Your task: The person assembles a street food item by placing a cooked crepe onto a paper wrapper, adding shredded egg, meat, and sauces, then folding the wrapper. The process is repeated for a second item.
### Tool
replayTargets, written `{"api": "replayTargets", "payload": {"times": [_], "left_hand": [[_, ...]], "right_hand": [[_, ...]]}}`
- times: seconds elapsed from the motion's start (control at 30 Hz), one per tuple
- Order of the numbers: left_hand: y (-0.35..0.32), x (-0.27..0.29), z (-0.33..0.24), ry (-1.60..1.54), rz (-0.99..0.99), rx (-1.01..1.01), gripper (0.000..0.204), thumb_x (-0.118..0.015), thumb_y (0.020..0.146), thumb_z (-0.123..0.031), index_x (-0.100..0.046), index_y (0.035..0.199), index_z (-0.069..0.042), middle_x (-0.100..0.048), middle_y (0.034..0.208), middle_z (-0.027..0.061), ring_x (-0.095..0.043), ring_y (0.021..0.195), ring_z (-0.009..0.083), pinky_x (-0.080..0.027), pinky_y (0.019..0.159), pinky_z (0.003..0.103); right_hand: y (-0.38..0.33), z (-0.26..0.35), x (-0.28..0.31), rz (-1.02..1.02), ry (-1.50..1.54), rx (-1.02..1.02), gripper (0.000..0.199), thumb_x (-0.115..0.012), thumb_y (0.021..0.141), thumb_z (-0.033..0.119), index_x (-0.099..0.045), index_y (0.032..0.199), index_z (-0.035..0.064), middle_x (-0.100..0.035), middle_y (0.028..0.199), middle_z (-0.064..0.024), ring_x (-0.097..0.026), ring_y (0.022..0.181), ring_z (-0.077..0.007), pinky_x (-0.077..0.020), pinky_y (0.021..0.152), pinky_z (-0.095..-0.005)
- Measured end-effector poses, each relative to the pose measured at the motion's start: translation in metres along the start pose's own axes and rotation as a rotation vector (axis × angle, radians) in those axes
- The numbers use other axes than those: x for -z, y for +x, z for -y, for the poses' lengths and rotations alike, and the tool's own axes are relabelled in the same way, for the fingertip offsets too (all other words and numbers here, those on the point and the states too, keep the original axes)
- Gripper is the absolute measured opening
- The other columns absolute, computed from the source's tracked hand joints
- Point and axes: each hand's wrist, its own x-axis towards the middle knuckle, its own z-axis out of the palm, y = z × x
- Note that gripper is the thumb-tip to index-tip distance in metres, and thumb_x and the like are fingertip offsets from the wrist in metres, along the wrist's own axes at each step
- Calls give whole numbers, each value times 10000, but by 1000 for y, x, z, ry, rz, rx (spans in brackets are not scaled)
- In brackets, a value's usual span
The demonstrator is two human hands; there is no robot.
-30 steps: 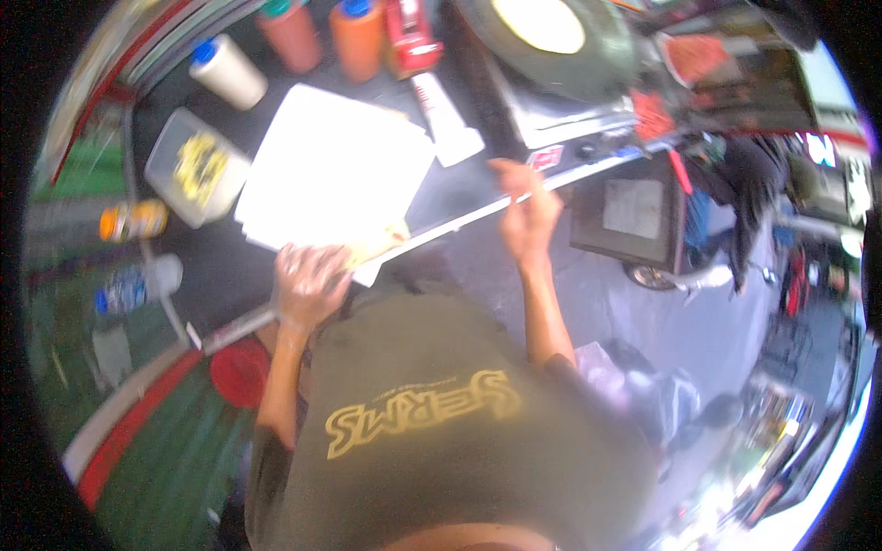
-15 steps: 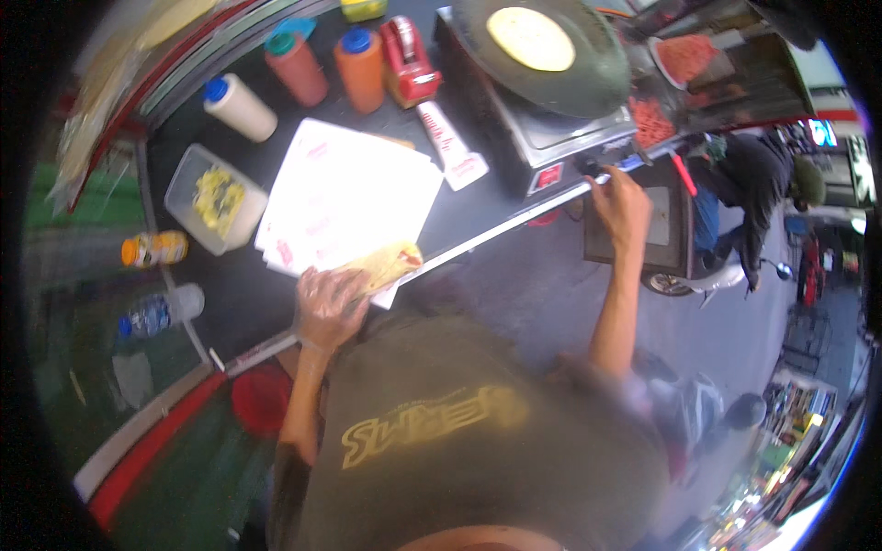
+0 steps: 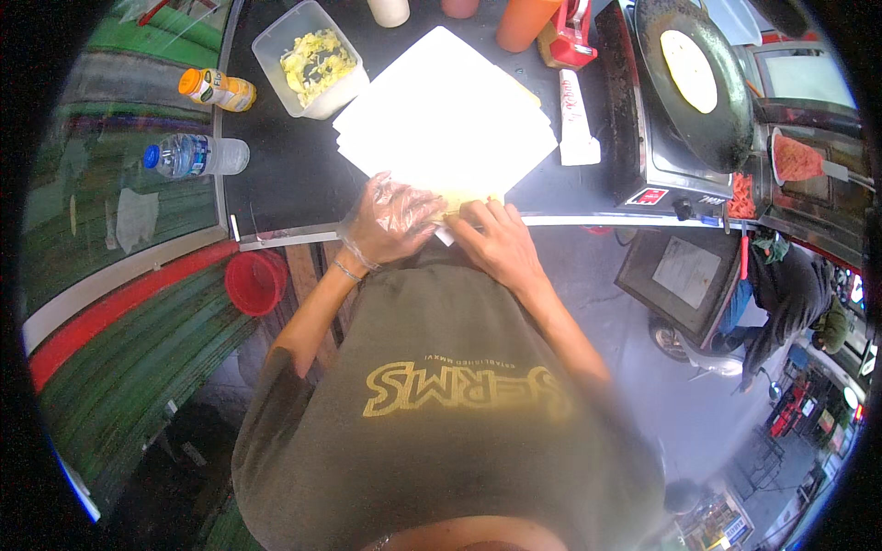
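Note:
My left hand [image 3: 390, 219], in a clear plastic glove, presses on a folded yellowish flat food item [image 3: 464, 202] at the near corner of a stack of white paper sheets [image 3: 446, 119]. My right hand [image 3: 496, 241], bare, lies beside it with its fingers on the same item and the paper's edge. Both hands sit at the front edge of the black counter [image 3: 294, 174]. Whether either hand grips the item or only presses it is unclear.
A clear tub of yellow filling [image 3: 310, 60] stands left of the paper. A round black griddle [image 3: 691, 78] with a pale flatbread sits at right. An orange-capped bottle [image 3: 217, 89], a water bottle [image 3: 195, 154], a red bucket [image 3: 255, 282] below.
My right hand has come back from the griddle's front at the right and joined my left hand on the food at the paper's corner. The view has shifted and sits closer to the counter.

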Motion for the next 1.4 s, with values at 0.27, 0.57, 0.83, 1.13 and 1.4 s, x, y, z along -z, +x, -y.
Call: {"api": "replayTargets", "payload": {"times": [0.27, 0.57, 0.83, 1.13, 1.4], "left_hand": [[-11, -14, 5, 139, -162, -3, 334, -799, 1018, -344, -833, 1349, -319, -833, 1225, -74, -741, 1117, 159, -398, 1265, 527], [43, 2, 7, -7, 9, 484, 198, -833, 972, -287, -902, 1144, -216, -803, 1028, 10, -724, 1095, 279, -478, 1114, 494], [32, -3, -5, 107, -238, 188, 291, -854, 968, -363, -876, 1257, -342, -830, 1229, -99, -715, 1186, 225, -373, 1250, 608], [31, -19, -11, 161, -138, 358, 394, -883, 911, -450, -859, 1295, -361, -833, 1224, -141, -707, 1190, 218, -313, 1314, 633], [60, -19, 19, 196, -142, 409, 287, -783, 996, -309, -873, 1268, -326, -806, 1139, -2, -704, 1113, 259, -477, 1068, 545]], "right_hand": [[24, 1, -7, -143, -13, -74, 368, -693, 883, -20, -720, 1223, 118, -810, 1183, -72, -778, 1162, -240, -498, 1184, -492], [87, -52, 15, 8, 168, -157, 150, -791, 976, 141, -815, 1117, 98, -787, 1249, -108, -705, 1181, -336, -452, 1158, -508], [91, -59, 18, -58, 177, -214, 342, -866, 935, 254, -838, 1250, 124, -755, 1325, -93, -660, 1303, -330, -438, 1188, -548], [49, -52, 3, -32, -152, 158, 362, -708, 1027, 156, -740, 1387, 122, -772, 1393, -63, -755, 1304, -223, -303, 1359, -666], [94, -85, 28, 244, -25, 80, 537, -728, 1024, 195, -648, 1541, 75, -669, 1543, -174, -650, 1448, -345, -223, 1373, -701]]}}
